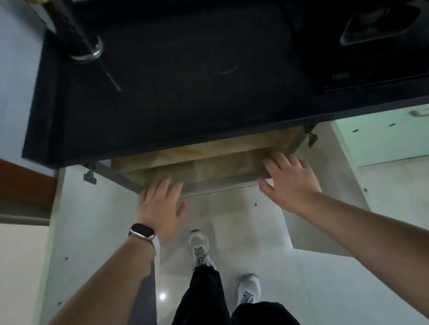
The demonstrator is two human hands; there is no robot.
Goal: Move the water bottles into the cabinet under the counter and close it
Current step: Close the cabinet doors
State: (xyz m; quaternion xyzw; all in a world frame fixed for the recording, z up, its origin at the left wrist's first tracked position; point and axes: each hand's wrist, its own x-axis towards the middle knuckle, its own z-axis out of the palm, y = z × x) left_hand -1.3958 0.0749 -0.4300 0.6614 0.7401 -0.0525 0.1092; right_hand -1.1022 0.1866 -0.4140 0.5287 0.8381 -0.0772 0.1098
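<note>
Now my empty, spread left hand and right hand reach the open wood-lined cabinet under the dark flat counter, no water bottles visible; its pale grey flat doors look light, rigid, best pushed near their free edges.

No writing can be read.
A small pale mark stands on the front edge of the black appliance at the right of the worktop, too small and blurred to make out as letters or figures. The watch on the left wrist has a dark screen, and nothing can be read on it.
</note>
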